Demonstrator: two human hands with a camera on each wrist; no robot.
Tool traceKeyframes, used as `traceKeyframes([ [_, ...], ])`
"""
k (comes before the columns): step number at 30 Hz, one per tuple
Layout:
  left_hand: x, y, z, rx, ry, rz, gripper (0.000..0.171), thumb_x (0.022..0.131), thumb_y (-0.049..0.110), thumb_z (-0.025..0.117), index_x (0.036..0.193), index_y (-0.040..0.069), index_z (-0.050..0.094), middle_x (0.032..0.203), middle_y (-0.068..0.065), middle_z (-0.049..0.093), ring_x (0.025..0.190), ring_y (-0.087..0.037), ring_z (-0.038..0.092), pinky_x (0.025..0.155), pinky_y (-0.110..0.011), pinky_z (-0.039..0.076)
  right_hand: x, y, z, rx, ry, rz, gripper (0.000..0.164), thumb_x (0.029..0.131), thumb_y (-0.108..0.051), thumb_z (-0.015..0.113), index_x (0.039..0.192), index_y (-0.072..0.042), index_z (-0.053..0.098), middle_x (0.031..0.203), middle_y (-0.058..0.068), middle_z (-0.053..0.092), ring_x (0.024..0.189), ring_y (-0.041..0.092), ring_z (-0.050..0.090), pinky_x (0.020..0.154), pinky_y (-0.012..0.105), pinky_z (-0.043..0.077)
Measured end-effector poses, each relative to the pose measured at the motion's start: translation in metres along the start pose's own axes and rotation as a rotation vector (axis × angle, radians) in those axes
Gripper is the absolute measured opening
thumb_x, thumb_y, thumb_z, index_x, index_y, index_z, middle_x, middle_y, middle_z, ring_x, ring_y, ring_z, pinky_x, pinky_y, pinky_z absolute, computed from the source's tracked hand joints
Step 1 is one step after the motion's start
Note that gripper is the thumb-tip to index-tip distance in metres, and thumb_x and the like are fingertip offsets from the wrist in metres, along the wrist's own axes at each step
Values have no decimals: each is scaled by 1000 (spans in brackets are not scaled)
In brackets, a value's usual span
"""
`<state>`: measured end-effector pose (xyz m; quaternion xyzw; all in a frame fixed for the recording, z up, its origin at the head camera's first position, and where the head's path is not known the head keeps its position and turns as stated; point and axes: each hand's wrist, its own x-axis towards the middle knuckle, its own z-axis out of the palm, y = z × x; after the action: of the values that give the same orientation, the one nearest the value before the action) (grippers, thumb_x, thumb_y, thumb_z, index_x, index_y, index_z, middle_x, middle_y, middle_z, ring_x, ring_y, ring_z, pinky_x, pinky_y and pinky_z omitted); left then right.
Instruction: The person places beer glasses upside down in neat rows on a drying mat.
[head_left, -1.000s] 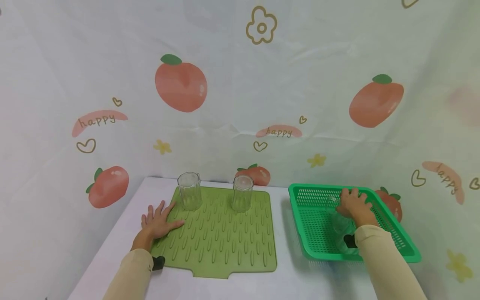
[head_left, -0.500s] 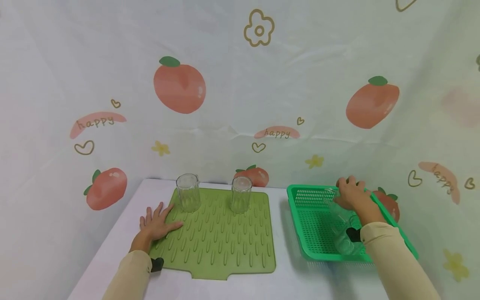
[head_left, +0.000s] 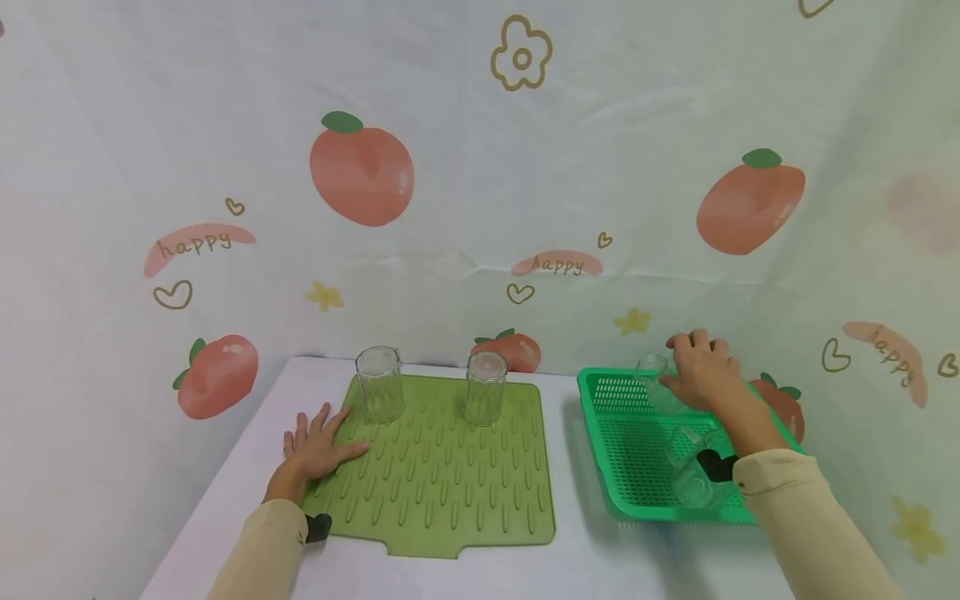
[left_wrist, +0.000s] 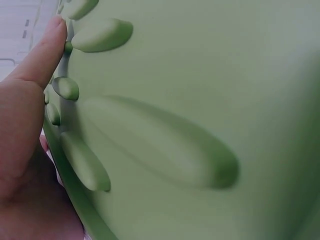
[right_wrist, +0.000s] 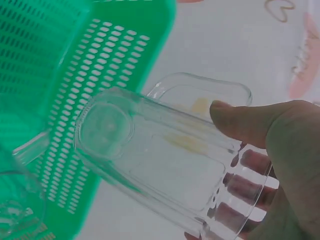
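In the head view my right hand [head_left: 701, 371] is above the back of the green basket [head_left: 626, 508], gripping a clear glass mug [head_left: 656, 385]. The right wrist view shows the thumb along one side of this faceted mug [right_wrist: 150, 155] and the fingers round the other; its handle [right_wrist: 215, 80] sticks out. A second glass mug [head_left: 701, 479] lies in the basket, partly hidden by the right wrist. My left hand [head_left: 315, 450] rests with spread fingers on the left edge of the green ridged mat [head_left: 442, 475]. The left wrist view shows its thumb [left_wrist: 42, 55] against the mat.
Two glass mugs stand at the back of the mat, one at the left [head_left: 380, 387] and one nearer the middle [head_left: 486, 390]. A strip of white table [head_left: 570, 475] separates mat and basket. A printed cloth [head_left: 465, 167] hangs behind the table.
My right hand has lifted the glass mug up from inside the basket towards its back rim. The other mug in the basket has come more into view. My left hand has stayed on the mat.
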<state>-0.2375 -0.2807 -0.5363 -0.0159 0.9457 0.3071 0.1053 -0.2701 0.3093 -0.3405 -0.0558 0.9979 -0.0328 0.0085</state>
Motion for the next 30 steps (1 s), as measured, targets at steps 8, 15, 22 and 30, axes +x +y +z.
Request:
traceKeyframes([
  [8,1,-3,1,13,7,1,101,86,69,66,162,15,25,170,-26,-1,151,-60,-19,113,-80,-14,-6,-10,-11,84,93,-64,66,99,-39,64,142,5,42,143,39,35,118,61,38,83,68,48],
  [15,0,1,0,15,-11,-12,100,88,64,67,162,14,24,169,-27,-1,150,-61,-18,113,-80,-13,-10,-16,-6,212,156,-115,72,94,-50,69,140,2,48,137,32,49,114,49,55,89,63,51],
  [22,-1,3,1,26,-4,-17,97,90,60,68,162,12,25,169,-28,0,150,-61,-16,113,-81,-10,-7,-28,3,396,163,-120,73,94,-52,68,143,-1,48,145,25,47,127,47,54,96,62,51],
  [30,-2,4,0,28,0,-14,95,91,58,68,162,12,25,169,-28,0,150,-61,-16,114,-80,-10,-2,-45,21,589,228,-139,67,95,-41,73,143,-2,48,146,22,50,130,46,53,98,61,52],
])
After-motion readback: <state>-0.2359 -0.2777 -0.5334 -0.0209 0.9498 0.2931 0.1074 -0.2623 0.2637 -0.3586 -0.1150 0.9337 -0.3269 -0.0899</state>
